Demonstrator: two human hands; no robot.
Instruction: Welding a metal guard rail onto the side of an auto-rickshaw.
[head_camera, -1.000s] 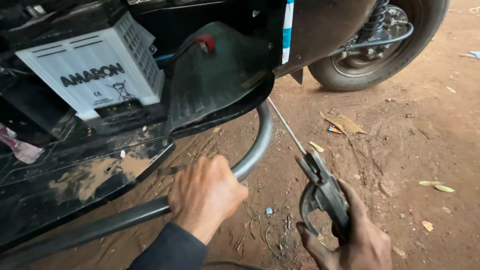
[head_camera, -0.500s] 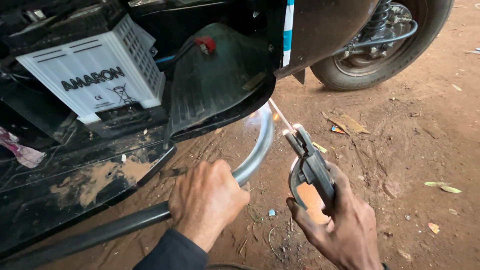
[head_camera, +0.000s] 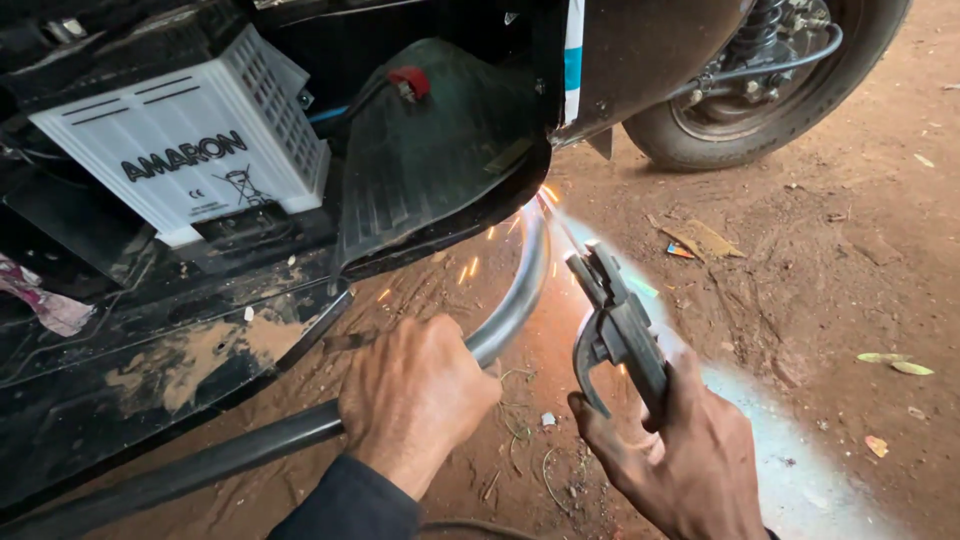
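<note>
Beneath the vehicle's black floor mat (head_camera: 440, 160), we grip the curved steel pipe (head_camera: 505, 320) with our left hand (head_camera: 415, 400), fingers wrapped tight. Our right hand (head_camera: 680, 455) clamps the electrode holder (head_camera: 615, 325); its rod (head_camera: 558, 225) slants up-left to the pipe's sparking top end. A white battery (head_camera: 190, 150) sits left, a wheel (head_camera: 770, 90) beyond.

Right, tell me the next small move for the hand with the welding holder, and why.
Probably hold the rod tip where it is and feed it in slightly. The right hand grips the electrode holder, sparks fly where the rod meets the top of the curved metal pipe, and the left hand steadies that pipe.
</note>
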